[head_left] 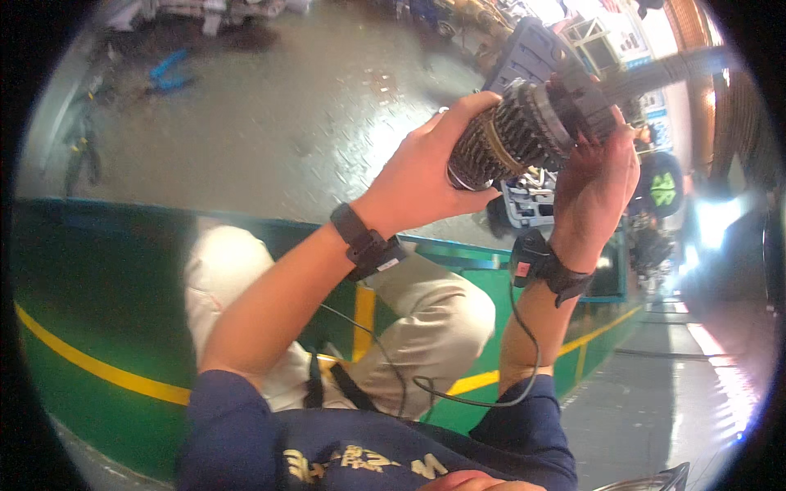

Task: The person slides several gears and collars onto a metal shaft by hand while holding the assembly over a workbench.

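Observation:
A dark metal gear shaft assembly, stacked with toothed gears and a brass-coloured ring, is held up tilted above the workbench between both hands. My left hand wraps around its lower left end, thumb on top and fingers underneath. At the upper right end, my right hand grips the assembly from below and the side; its fingertips are partly lost in shadow. A long grey bar reaches from that end toward the right rim. Whether it belongs to the assembly I cannot tell.
The metal workbench has a blue edge. On it lie a blue-handled tool at far left and an open tool case behind the hands. A black and green object sits to the right. A cable hangs between my wrists.

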